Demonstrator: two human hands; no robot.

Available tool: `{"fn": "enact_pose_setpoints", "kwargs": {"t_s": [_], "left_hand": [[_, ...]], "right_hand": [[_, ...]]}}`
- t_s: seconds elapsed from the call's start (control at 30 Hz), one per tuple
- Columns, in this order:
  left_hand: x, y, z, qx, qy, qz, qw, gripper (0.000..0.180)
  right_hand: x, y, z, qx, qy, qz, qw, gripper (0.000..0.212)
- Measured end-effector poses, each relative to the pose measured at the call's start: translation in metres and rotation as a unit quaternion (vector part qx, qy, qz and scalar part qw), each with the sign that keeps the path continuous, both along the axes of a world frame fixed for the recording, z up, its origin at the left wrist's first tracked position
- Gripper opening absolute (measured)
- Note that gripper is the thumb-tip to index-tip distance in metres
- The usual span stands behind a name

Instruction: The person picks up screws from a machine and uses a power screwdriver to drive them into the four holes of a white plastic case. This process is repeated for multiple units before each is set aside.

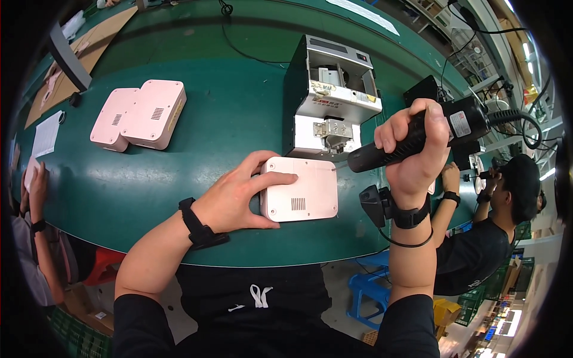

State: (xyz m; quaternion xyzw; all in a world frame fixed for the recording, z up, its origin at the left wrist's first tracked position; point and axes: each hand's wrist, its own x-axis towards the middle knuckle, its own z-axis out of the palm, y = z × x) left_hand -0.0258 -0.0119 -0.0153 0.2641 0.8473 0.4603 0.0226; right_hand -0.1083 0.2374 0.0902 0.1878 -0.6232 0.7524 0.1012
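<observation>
A pale pink plastic housing (313, 194) lies on the green bench in front of me, its slotted vent and corner screw holes facing up. My left hand (242, 188) grips its left end, with the index finger laid across the top and the thumb along the near side. Wrapped round a black corded electric screwdriver (382, 154) is my right hand (418, 143). The tool is tilted, and its thin bit reaches the housing's far right corner hole. Whether a screw sits under the bit I cannot make out.
Behind the housing stands a grey and black screw feeder (334, 98). Two more pink housings (154, 113) lie side by side at the left. The screwdriver's coiled cable (507, 117) runs off right. A co-worker (483, 232) works at my right; another person's hands (37, 182) show at the far left.
</observation>
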Motion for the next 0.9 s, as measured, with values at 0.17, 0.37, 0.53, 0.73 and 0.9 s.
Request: {"fn": "enact_pose_setpoints", "kwargs": {"t_s": [0.17,0.37,0.53,0.73,0.9], "left_hand": [[0.002,0.001,0.002,-0.001,0.000,0.000,1.000,0.079],[0.002,0.000,0.003,-0.004,-0.001,-0.003,1.000,0.079],[0.003,0.000,0.005,-0.005,-0.024,-0.006,1.000,0.077],[0.003,0.000,0.006,-0.008,-0.026,-0.003,1.000,0.077],[0.003,-0.002,0.003,-0.015,-0.021,-0.005,1.000,0.078]], "right_hand": [[0.002,0.002,-0.003,-0.016,-0.006,0.019,1.000,0.030],[0.004,0.000,0.005,-0.020,0.001,0.015,1.000,0.030],[0.001,-0.011,0.037,-0.054,0.029,0.021,0.998,0.032],[-0.022,-0.026,0.035,-0.060,0.018,-0.012,0.998,0.027],[0.000,-0.028,0.030,-0.013,-0.004,0.022,1.000,0.034]]}}
